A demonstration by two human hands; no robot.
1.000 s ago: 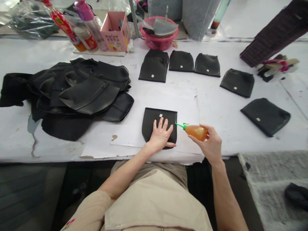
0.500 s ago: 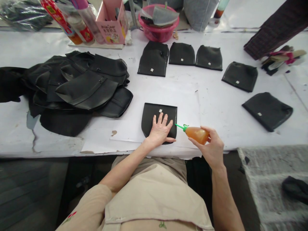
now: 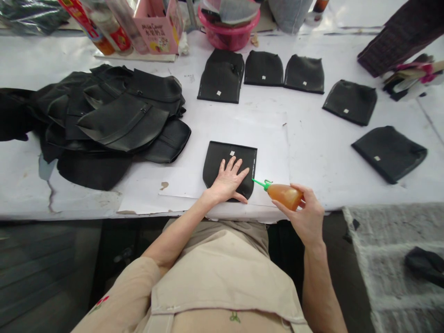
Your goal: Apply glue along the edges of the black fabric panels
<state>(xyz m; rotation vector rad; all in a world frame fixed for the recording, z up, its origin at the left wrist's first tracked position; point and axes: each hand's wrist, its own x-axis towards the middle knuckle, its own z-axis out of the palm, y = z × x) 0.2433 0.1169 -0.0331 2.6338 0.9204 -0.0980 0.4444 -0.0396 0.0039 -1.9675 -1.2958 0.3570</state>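
In front of me a black leather-like piece (image 3: 217, 162) with one straight edge and rounded corners lies flat on white paper. A small white label (image 3: 232, 153) sits near its straight far edge. My left hand (image 3: 227, 181) rests on the piece with its fingers spread. My right hand (image 3: 307, 210) is closed round a squeeze bottle (image 3: 283, 196) of amber liquid, held nearly level. The bottle's green nozzle (image 3: 259, 183) points left, its tip at the piece's right edge. A thin whitish, shiny line shows along that edge above the tip.
To the left is a heap of black leather-like pieces (image 3: 121, 120). Several similar labelled pieces (image 3: 263, 68) lie in an arc at the back and right. Behind stand a pink box (image 3: 159, 30), bottles (image 3: 113, 32) and a pink basin (image 3: 229, 34). A grey textured cloth (image 3: 378, 249) is at lower right.
The nozzle tip has moved down along the piece's right edge, toward me, and the whitish line beside it is longer. My left hand stays flat on the piece. The whole view has shifted slightly.
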